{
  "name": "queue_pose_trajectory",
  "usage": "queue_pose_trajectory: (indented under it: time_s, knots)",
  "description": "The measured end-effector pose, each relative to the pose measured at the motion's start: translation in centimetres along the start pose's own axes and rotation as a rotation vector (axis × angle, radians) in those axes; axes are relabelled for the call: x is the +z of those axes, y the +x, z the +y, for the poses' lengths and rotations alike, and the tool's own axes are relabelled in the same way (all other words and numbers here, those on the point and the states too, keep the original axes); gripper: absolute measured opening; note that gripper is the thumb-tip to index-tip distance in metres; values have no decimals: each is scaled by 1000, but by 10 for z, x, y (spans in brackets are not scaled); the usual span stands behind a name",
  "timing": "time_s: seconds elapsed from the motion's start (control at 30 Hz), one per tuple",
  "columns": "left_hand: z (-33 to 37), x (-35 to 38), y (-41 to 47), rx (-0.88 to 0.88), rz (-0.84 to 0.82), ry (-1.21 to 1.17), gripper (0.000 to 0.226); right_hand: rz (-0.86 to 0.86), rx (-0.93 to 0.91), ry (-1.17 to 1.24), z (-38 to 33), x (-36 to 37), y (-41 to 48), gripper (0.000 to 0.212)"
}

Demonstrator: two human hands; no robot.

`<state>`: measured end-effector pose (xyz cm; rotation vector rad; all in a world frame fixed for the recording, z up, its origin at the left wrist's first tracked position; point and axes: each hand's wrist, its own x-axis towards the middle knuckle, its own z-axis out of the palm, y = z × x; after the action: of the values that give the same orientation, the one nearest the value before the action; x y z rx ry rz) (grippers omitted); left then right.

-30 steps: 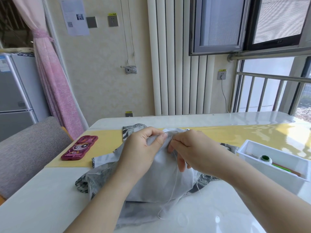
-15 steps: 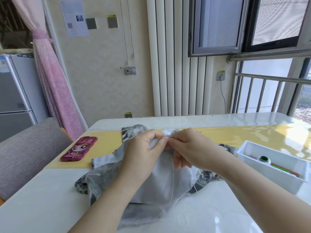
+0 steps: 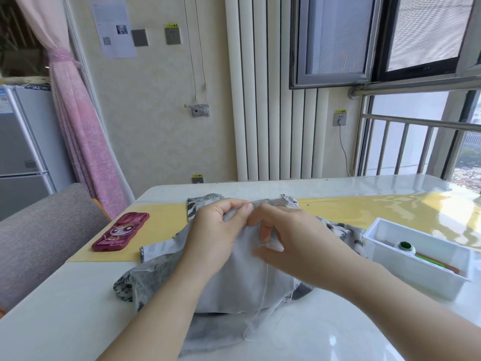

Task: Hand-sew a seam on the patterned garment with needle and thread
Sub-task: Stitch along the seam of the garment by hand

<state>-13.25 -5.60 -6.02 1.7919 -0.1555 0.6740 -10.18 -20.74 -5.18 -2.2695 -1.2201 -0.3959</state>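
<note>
Since a second ago the right hand [image 3: 294, 235] has dropped slightly, its thumb sliding down the pale cloth, while the left hand [image 3: 221, 230] pinches the top edge of the patterned garment [image 3: 234, 290] between thumb and forefinger. That garment lies bunched on the worktop [image 3: 65, 308] under both hands, white thread [image 3: 264, 290] trailing down it; whether the right hand's curled fingers grip anything I cannot tell.

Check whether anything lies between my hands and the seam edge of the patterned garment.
Nothing visible does. The left hand pinches the patterned garment at its top edge, and the right hand touches it right beside; the thread hangs below. The phone and white tray lie off to the sides. The needle is too small to see.
</note>
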Motion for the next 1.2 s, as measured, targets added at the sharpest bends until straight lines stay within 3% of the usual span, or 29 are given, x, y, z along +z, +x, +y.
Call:
queue_pose_trajectory:
  time_s: [0.17, 0.33, 0.57, 0.73, 0.9, 1.07, 1.2]
  knots:
    - [-2, 0, 3, -65, 33, -91, 19, 78, -154, -238, 5, 5, 0, 30]
    - [-4, 1, 4, -79, 40, -122, 17, 174, -247, -244, 11, 10, 3, 9]
    - [-6, -2, 5, -60, 48, -30, 15, 207, -251, -93, 8, -1, 3, 30]
    - [-5, -2, 4, -42, 46, -28, 15, 230, -56, 7, 2, -7, 7, 17]
    - [1, 0, -4, 2, -10, -66, 8, 207, 130, 508, -2, -18, 14, 8]
    - [0, -2, -6, 14, 27, -43, 13, 315, 253, 464, 5, -29, 11, 19]
    - [0, -1, -9, 18, -16, -44, 12, 54, 454, 423, 20, -29, 16, 36]
